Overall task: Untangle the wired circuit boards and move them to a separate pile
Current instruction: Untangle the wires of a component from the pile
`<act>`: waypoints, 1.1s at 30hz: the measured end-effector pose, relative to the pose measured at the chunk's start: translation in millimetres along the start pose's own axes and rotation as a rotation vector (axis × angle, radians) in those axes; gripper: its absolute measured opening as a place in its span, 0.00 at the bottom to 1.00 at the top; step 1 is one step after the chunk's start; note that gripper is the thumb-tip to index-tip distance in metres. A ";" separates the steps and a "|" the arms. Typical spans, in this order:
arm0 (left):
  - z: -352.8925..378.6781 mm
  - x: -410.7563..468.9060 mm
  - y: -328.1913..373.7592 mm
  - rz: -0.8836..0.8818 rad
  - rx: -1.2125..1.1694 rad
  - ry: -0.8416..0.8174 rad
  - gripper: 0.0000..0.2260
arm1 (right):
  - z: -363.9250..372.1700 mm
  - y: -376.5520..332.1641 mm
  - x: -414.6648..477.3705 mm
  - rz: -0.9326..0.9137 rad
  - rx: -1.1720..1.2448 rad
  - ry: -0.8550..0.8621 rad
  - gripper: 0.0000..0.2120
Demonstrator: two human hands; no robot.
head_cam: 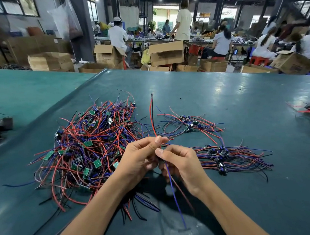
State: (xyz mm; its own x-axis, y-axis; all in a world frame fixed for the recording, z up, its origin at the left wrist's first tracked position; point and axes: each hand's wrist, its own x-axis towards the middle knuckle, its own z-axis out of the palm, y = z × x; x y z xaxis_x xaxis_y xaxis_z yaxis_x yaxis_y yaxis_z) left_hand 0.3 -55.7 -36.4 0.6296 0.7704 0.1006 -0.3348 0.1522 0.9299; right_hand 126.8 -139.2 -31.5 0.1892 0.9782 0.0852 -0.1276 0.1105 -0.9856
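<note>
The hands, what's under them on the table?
Beneath, wire ends of the big pile lie on the mat. The left hand and right hand pinch wires; their fingers hide any board.

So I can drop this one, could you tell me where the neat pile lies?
In the head view, the neat pile lies on the table right of the right hand, opposite the tangled heap.

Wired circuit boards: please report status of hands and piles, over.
Left hand and right hand both pinch held wires. Tangled pile at left, sorted pile at right. Nothing blocking.
</note>
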 end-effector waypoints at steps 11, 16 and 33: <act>0.6 -1.4 -0.4 0.007 0.032 0.023 0.14 | -1.6 7.5 0.3 -0.109 -0.122 0.001 0.08; -1.9 -0.8 -0.1 -0.055 0.060 -0.005 0.15 | 0.8 3.4 -0.6 -0.082 -0.132 0.042 0.15; 1.9 7.5 1.8 -0.069 -0.174 0.262 0.12 | 9.5 -3.9 -16.4 -0.219 -0.152 -0.074 0.11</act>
State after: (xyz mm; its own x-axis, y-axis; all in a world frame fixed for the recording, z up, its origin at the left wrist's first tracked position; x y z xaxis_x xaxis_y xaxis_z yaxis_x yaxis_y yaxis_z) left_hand 5.8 -50.9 -33.2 0.4606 0.8843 -0.0763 -0.4265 0.2958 0.8547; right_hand 115.0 -154.0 -27.6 0.1239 0.9448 0.3034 0.0574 0.2985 -0.9527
